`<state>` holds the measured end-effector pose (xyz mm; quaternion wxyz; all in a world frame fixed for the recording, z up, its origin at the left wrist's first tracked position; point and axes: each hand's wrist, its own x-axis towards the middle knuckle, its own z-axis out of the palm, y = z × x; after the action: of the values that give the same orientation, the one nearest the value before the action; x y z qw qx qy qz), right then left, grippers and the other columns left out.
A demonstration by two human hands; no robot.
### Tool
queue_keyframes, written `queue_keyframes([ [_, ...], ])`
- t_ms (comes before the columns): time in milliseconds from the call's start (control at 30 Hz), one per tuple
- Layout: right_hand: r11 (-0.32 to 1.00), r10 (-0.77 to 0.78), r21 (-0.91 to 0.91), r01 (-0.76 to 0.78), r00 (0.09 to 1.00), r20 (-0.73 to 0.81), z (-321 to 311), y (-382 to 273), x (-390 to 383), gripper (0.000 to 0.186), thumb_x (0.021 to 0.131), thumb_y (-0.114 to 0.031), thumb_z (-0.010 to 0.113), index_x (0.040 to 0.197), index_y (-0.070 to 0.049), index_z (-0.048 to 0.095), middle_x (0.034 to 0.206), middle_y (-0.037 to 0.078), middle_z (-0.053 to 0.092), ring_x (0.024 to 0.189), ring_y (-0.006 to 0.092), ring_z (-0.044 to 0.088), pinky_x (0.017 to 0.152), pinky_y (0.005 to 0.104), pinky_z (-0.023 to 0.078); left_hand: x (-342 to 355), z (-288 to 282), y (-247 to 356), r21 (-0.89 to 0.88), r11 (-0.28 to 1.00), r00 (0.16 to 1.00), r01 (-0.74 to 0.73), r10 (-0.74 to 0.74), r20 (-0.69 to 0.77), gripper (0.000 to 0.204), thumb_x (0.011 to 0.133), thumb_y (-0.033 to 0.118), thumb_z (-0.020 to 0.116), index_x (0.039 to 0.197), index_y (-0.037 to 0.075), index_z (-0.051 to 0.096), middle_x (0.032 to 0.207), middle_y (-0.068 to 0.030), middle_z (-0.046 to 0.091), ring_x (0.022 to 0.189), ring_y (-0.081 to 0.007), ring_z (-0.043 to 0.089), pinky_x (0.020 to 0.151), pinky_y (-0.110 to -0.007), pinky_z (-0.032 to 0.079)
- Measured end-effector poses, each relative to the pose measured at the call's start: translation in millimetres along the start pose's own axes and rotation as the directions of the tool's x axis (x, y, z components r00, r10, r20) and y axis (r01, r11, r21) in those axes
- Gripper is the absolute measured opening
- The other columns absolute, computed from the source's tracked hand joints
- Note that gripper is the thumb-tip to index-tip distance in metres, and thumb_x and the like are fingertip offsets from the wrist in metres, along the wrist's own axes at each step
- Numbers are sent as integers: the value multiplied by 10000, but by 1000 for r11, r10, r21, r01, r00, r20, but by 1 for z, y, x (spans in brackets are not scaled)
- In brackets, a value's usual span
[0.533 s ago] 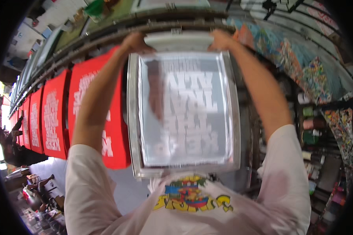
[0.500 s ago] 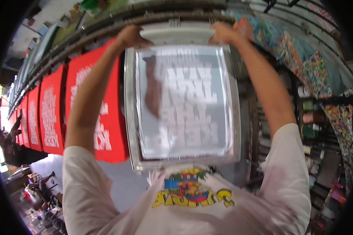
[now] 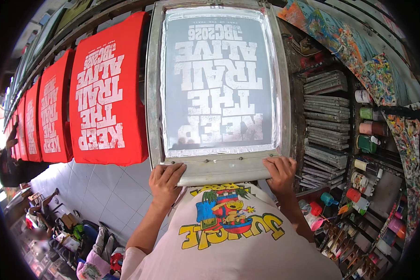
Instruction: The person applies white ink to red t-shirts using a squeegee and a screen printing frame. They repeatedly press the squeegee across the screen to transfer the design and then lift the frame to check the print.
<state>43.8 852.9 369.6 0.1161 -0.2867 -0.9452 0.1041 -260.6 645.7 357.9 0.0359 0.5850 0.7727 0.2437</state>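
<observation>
You wear a pale T-shirt (image 3: 242,261), off-white with a faint pinkish cast, and its short sleeve (image 3: 133,263) shows at the left. Across your chest sits a colourful cartoon print (image 3: 228,210): a yellow figure (image 3: 235,205) among red shapes, a bright blue block (image 3: 206,211) to its left, green fronds (image 3: 240,192) on the far side and a rounded red form (image 3: 235,227) on the near side. Chunky yellow lettering (image 3: 193,237) with dark outlines curves along the near edge, left and right. Your left hand (image 3: 166,183) and right hand (image 3: 281,175) are bare.
</observation>
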Motion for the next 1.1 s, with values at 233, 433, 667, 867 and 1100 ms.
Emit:
queue_keyframes([
  [233,1000,22,-17,-24,995,-97,29,10,-9,209,785,-89,671,975,-70,755,944,33,705,869,235,662,802,395,420,1,18,-10,37,997,995,-69,72,-73,370,693,145,755,1062,139,782,1062,31,753,811,-178,629,716,-320,488],
  [433,1000,1,-24,-5,983,-182,41,40,58,179,795,-57,674,953,-73,755,946,44,728,832,240,671,773,398,440,57,44,-39,70,993,985,-99,107,-133,405,690,79,732,1089,133,774,1054,21,759,802,-184,636,698,-333,474],
  [667,993,-91,-96,70,968,-234,76,131,226,341,723,-6,650,1044,-87,730,1001,88,669,964,306,633,823,450,464,235,73,-113,103,983,971,-149,165,-171,495,559,116,832,1049,154,778,1036,-23,761,852,-279,658,780,-381,516],
  [867,983,-152,-143,112,938,-311,75,219,430,262,672,-111,799,921,-102,717,904,100,678,929,326,660,877,427,483,439,84,-180,154,979,968,-135,164,-189,357,654,301,890,961,147,791,930,-76,731,884,-317,690,768,-449,563],
  [1100,999,48,3,-50,966,254,-14,213,491,480,684,-308,872,1070,-52,744,1021,184,748,1005,378,697,939,457,496,522,8,-174,114,991,966,-75,44,255,585,613,504,912,1020,97,807,855,-150,771,822,-320,752,823,-413,584],
])
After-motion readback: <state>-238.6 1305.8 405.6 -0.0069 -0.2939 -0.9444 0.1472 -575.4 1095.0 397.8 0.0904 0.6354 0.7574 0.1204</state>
